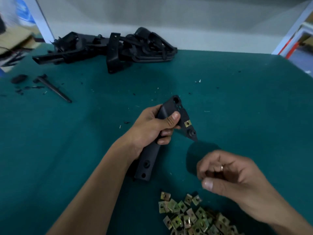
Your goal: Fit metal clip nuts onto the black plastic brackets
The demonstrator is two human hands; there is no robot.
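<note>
Here, matte angular bracket (166, 114), brassy square clip nuts (191, 216)

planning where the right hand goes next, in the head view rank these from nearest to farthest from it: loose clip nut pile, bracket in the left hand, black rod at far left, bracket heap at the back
From the right hand:
1. Loose clip nut pile, just below it, near edge.
2. Held bracket, to its left, gripped by the left hand.
3. and 4. Black rod, far left, and bracket heap, back of the table: too close to call.
</note>
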